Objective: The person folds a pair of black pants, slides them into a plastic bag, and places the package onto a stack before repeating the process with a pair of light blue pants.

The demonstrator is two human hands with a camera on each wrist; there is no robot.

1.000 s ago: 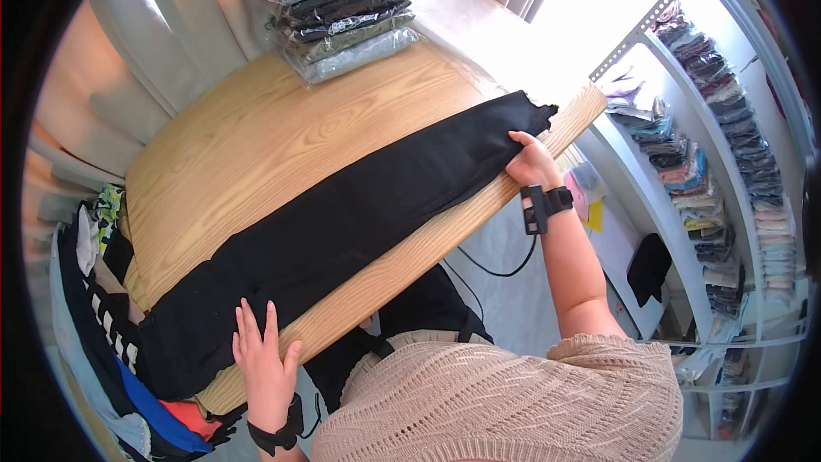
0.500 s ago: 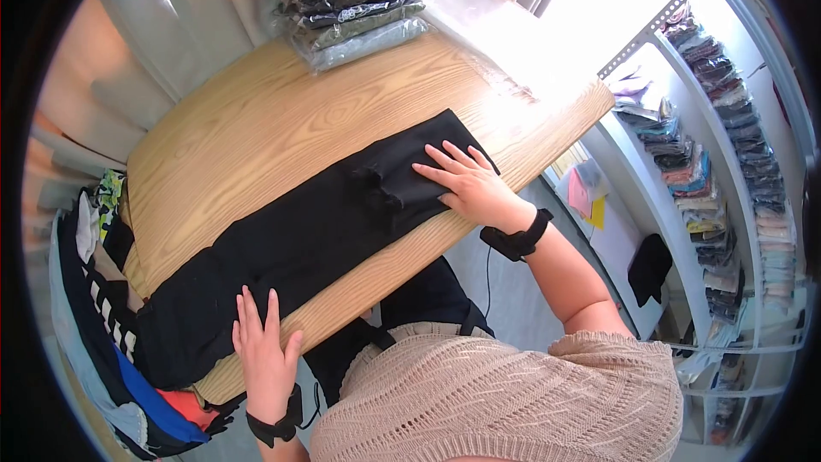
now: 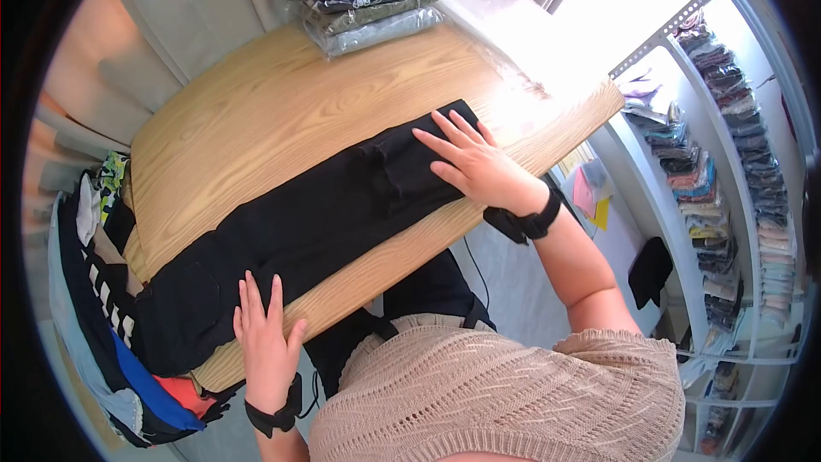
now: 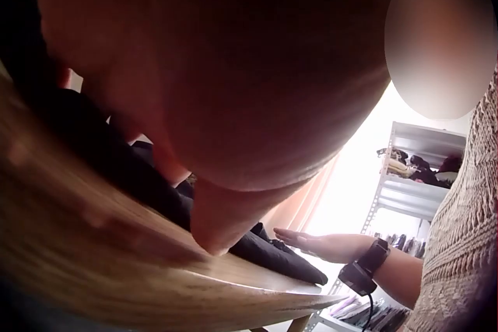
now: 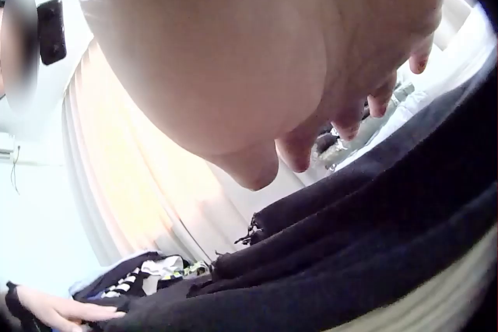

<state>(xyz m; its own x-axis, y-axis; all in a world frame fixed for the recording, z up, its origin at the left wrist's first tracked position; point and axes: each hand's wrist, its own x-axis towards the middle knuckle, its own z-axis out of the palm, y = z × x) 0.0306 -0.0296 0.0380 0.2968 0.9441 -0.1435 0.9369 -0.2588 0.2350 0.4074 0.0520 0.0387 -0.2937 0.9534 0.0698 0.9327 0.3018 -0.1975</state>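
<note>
Black trousers [image 3: 299, 221] lie lengthwise and flat along the near edge of the wooden table [image 3: 274, 111]. Their right end is doubled back, with the frayed hem [image 3: 390, 186] on top of the leg. My right hand [image 3: 487, 173] is over this folded end, fingers straight and spread. In the right wrist view its fingertips [image 5: 296, 157] show just above the black cloth. Near the waist end, my left hand [image 3: 268, 355] rests with straight fingers at the trousers' lower edge, thumb by the table edge. Neither hand grips anything.
A stack of bagged folded clothes [image 3: 376, 0] stands at the back of the table, beside clear plastic bags [image 3: 487, 4]. Loose clothes [image 3: 103, 316] hang in a heap at the left. Metal shelves [image 3: 676, 180] with packed garments stand to the right.
My right hand has brought the frayed hem end leftward onto the leg, let go of it, and spread over the fold. My left hand has stayed near the waist end.
</note>
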